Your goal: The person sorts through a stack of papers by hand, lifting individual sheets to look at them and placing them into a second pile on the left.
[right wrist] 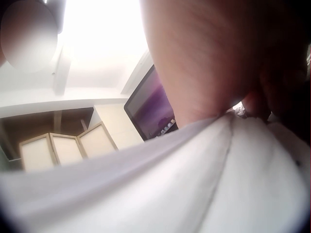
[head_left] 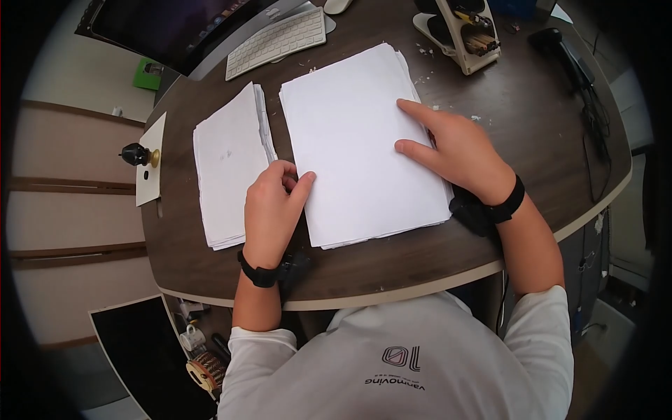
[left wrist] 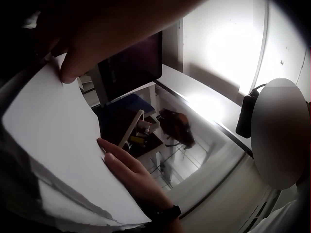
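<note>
A thick stack of white paper lies on the dark wooden table, its sheets slightly uneven at the edges. The right hand rests at the stack's right side, thumb and forefinger extended on the top sheet. At the stack's left edge is the left hand, its thumb touching the edge and its other fingers bent. A second, smaller paper stack lies to the left, partly behind the left hand. The left wrist view shows the big stack with the right hand at its edge. Paper edges fill the lower right wrist view.
Beyond the stacks are a keyboard, a monitor and a mouse. A beige holder stands at the back right, near a black scanner with its cable. White scraps dot the table. A dark knob-like object is at far left.
</note>
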{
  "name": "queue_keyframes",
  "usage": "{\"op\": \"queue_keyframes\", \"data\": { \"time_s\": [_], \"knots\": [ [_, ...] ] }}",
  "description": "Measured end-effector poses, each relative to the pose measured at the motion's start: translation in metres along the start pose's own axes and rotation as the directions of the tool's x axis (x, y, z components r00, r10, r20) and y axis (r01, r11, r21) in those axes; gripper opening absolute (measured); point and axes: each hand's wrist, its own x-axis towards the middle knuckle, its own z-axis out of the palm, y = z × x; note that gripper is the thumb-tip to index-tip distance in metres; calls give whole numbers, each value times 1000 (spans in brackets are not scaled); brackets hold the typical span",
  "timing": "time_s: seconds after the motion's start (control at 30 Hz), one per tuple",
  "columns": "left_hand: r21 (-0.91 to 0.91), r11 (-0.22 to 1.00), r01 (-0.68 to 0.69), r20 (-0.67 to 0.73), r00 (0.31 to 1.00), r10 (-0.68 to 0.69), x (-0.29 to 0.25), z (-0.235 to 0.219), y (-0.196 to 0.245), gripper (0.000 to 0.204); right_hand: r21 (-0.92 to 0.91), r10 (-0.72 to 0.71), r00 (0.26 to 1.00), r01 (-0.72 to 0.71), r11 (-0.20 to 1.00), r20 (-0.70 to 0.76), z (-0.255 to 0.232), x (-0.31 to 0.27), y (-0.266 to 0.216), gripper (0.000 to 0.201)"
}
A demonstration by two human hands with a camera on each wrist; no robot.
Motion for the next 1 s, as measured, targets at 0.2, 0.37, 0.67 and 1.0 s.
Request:
{"op": "queue_keyframes", "data": {
  "time_s": [0.2,0.37,0.67,1.0],
  "knots": [
    [49,998,-27,-112,993,33,-6,5,5,24,-27,-35,999,34,999,-37,5,0,3,62],
    [-89,991,-96,-154,985,82,-5,9,4,17,4,4,1000,-4,1000,7,1,1,-2,60],
    [-576,815,-58,-316,936,-156,-8,-41,-36,11,69,178,981,-184,981,74,-7,5,-16,71],
    [-719,669,190,-149,898,-415,-1,-127,-236,21,39,180,982,-182,982,59,-5,6,-18,69]
  ]
}}
